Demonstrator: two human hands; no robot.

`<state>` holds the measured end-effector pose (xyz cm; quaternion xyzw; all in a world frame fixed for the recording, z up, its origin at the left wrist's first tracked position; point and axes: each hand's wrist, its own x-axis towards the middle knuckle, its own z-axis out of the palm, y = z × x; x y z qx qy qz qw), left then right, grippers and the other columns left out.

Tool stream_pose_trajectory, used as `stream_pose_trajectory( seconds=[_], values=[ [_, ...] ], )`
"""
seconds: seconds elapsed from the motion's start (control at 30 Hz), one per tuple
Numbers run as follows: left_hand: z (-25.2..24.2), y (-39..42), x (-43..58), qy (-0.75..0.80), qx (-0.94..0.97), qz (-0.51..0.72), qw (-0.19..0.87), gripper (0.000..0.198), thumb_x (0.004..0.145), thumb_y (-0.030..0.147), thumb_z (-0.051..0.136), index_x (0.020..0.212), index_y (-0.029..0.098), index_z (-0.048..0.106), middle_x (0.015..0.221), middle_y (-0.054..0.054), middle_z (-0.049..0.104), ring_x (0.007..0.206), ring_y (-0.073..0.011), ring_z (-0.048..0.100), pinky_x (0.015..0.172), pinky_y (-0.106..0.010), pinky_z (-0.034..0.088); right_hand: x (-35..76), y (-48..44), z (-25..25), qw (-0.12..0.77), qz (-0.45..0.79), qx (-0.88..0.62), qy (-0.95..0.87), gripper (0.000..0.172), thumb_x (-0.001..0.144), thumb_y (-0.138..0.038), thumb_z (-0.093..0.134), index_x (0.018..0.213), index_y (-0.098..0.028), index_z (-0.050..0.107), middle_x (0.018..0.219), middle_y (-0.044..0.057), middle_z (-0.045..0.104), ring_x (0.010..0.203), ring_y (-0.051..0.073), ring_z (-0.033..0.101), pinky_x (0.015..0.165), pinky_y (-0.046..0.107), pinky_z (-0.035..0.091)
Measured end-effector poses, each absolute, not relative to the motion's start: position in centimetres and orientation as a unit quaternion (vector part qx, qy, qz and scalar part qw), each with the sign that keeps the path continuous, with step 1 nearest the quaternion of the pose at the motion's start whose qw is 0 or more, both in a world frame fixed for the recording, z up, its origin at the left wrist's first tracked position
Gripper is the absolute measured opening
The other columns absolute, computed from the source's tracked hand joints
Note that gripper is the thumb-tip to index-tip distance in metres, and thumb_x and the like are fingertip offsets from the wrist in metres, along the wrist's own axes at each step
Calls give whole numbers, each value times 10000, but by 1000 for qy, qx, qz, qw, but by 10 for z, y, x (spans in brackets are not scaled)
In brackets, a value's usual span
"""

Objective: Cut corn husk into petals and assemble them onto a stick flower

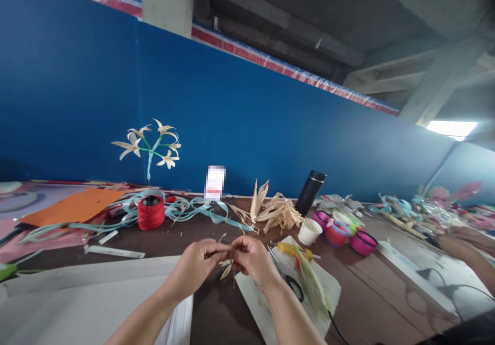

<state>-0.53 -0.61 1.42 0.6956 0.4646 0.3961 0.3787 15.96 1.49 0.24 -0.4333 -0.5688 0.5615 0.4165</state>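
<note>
My left hand (199, 262) and my right hand (253, 262) meet over the brown table, both with fingers pinched together. Between the fingertips is a small dried-husk flower (226, 269), its pale petals hanging below the hands beside a thin stem. My fingers cover much of it. Just right of my right hand, a white sheet (251, 304) bears a yellow glue gun (291, 250), black-handled scissors (295, 288) and a pale green corn husk (312, 280). Farther back lies a heap of dried corn husks (276, 213).
White foam boxing (96, 293) fills the near left. Behind it are red twine (150, 216), blue ribbon (212, 213) and a standing husk-flower spray (150, 157). A black bottle (310, 193), paper cup (309, 231) and small baskets (363, 243) stand right. Another person's arm (469, 255) reaches in.
</note>
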Motion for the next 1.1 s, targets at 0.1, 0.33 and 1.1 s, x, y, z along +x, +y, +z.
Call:
stream_pose_trajectory(
  seconds=[0.1,0.33,1.1],
  values=[
    [11,-6,-4,467,716,410,317,233,784,317,505,905,263,696,734,0,633,680,-129,561,619,-188,394,159,14,6,417,570,-435,-559,313,624,-394,703,742,-129,587,514,-22,574,388,65,473,338,156,258],
    [4,-8,-2,485,757,391,197,218,820,256,457,860,286,669,770,12,623,714,-118,569,649,-190,392,162,18,-1,425,600,-412,-538,327,613,-359,723,802,-111,623,585,15,617,485,98,548,388,162,335],
    [0,-8,-1,502,764,389,114,139,811,236,477,823,268,611,798,32,661,745,-128,583,664,-213,374,160,20,-4,441,598,-435,-508,268,607,-310,735,769,-115,647,551,18,622,487,105,548,420,177,379]
  ],
)
